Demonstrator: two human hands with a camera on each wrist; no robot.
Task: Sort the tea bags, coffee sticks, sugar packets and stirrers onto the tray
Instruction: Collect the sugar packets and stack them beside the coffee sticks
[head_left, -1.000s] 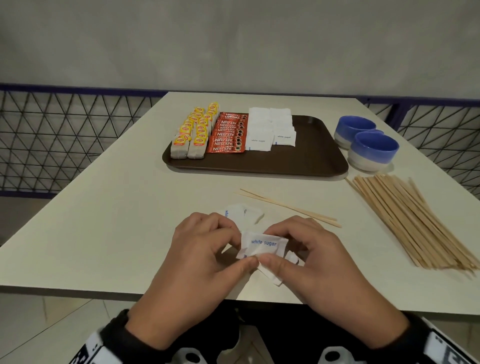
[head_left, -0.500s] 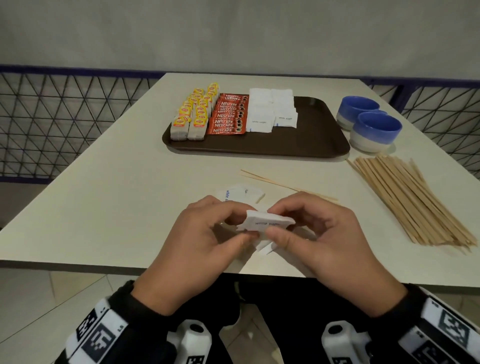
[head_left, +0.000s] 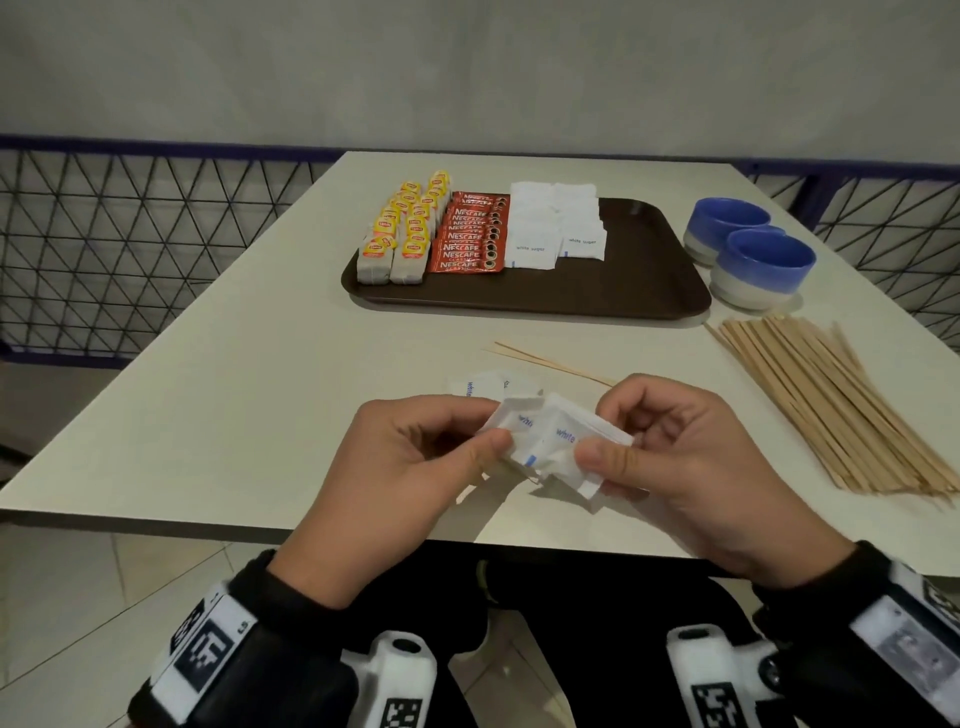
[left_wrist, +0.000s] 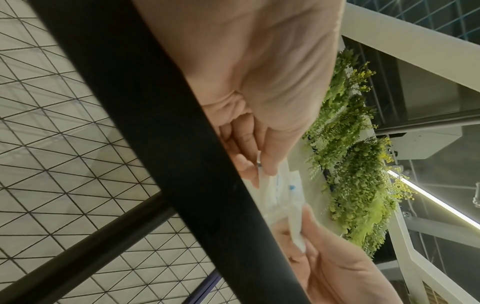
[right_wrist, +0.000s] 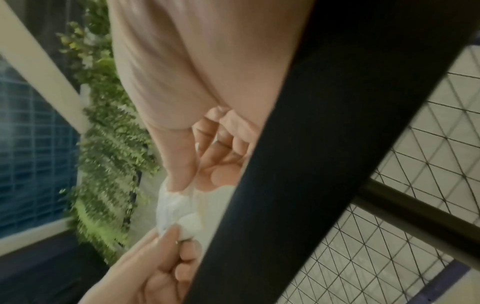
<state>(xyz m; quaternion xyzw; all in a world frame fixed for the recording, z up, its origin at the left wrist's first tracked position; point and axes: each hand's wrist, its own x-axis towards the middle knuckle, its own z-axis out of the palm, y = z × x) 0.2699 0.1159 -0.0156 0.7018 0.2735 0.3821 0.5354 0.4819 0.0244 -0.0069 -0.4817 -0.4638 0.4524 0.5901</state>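
a: head view first. what are the two hands doing?

b: the left hand (head_left: 415, 462) and the right hand (head_left: 675, 457) are up just above the near edge of the surface (head_left: 208, 415). together they hold a little bunch of white sugar packets (head_left: 550, 441). each grip is pinching the bunch, thumb on the near side and fingers curled behind it.

a: do the wrist views show that too?

b: yes. in the left wrist view the left hand (left_wrist: 259, 82) pinches the white paper (left_wrist: 283, 197) at one end and the other hand holds the far end. in the right wrist view the right hand (right_wrist: 182, 82) nips the top of the bunch (right_wrist: 179, 207). that picture is a bit blurry.

a: where is the rest of the stuff?

b: the brown tray (head_left: 649, 275) sits farther back on the surface. on it, from left to right, are two rows of tea bags (head_left: 400, 239) with yellow tags, a row of red coffee sticks (head_left: 472, 239), and two rows of sugar packets (head_left: 556, 228). the right part of the tray is bare.

a: and off the tray?

b: a big heap of wooden stirrers (head_left: 831, 400) lies on the right side of the surface. a few more stirrers (head_left: 550, 364) lie just past the hands. a couple of loose sugar packets (head_left: 483, 387) lie flat near them. two blue bowls (head_left: 748, 249) stand just right of the tray.
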